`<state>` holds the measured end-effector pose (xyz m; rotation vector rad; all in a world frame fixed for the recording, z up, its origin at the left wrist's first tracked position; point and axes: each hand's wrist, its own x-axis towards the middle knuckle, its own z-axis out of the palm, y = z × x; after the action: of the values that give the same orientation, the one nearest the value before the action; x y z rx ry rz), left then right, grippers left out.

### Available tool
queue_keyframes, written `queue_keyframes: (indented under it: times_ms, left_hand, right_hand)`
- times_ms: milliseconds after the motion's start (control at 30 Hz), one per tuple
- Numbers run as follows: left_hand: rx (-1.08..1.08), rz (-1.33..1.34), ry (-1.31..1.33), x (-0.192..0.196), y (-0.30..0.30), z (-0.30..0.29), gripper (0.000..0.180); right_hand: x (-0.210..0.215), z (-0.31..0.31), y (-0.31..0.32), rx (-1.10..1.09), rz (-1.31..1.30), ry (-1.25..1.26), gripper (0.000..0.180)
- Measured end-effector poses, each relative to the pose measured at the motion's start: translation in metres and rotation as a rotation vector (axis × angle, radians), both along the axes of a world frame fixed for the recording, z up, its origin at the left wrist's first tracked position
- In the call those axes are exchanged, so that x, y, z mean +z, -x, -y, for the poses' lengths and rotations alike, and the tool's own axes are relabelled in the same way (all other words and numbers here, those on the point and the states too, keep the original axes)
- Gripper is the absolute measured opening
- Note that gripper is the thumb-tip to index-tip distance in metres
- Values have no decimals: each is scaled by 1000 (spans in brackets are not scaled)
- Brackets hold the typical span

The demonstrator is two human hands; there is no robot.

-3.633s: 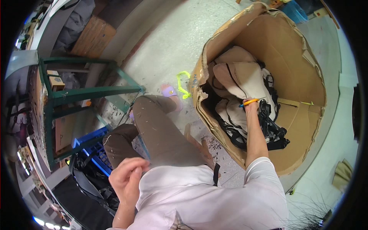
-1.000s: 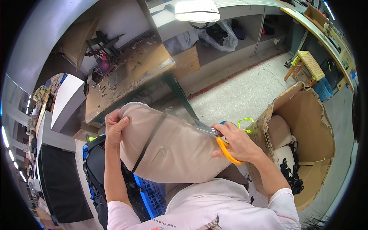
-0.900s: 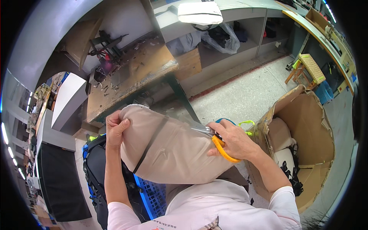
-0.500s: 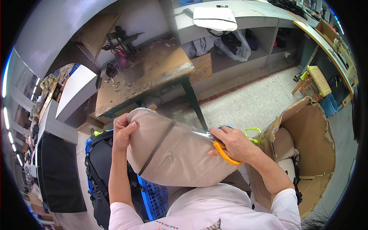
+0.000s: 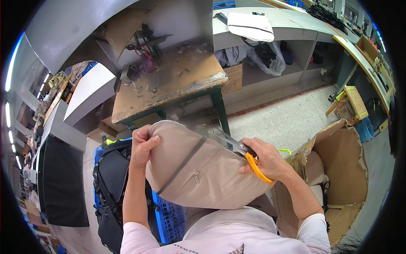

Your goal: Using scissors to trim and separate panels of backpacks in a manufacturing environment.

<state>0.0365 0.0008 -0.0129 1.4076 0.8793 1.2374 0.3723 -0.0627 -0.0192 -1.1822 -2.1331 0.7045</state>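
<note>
A beige fabric bag (image 5: 177, 148) with a dark grey strap across it and a zipper pull is held up in front of my body. My left hand (image 5: 144, 146) is closed on its upper left edge, thumb on the near face. In my right hand (image 5: 268, 161) is a pair of scissors (image 5: 256, 168) with an orange handle. Their blades point up and left, along the bag's upper right edge; whether they touch the fabric, I cannot tell. A bit of yellow-green cord shows beside my right hand.
A worn wooden table (image 5: 169, 91) with scraps stands ahead. At right is an open cardboard box (image 5: 344, 169) with beige items inside. A black backpack (image 5: 114, 190) leans against a blue plastic crate (image 5: 171, 216) at left. A wicker stool (image 5: 355, 103) stands far right.
The surroundings have shifted right and slightly down in the picture. Both hands keep their holds. The scissors' blades now show more, raised over the bag's edge, and less of the yellow-green cord is visible.
</note>
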Motion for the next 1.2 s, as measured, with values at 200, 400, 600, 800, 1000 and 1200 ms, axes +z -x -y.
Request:
queue_keyframes:
  times_ms: [200,400,600,800,1000,1200]
  left_hand:
    - [100,12,-12,-8,22,1,20]
    - [213,123,-52,-7,46,8,17]
    - [449,-35,1,9,81,0,7]
    - [553,-272,29,59,121,-50,10]
    - [510,-353,51,88,140,-100,13]
    - [564,-384,49,97,140,-127,14]
  right_hand:
    - [-17,5,-7,-73,-136,287,63]
    - [-23,-14,1,31,-113,106,63]
    - [-25,-38,43,-121,-367,447,50]
    - [-6,-93,99,-127,-525,460,50]
    - [7,-129,128,-106,-673,525,48]
    - [9,-152,135,-152,-711,627,47]
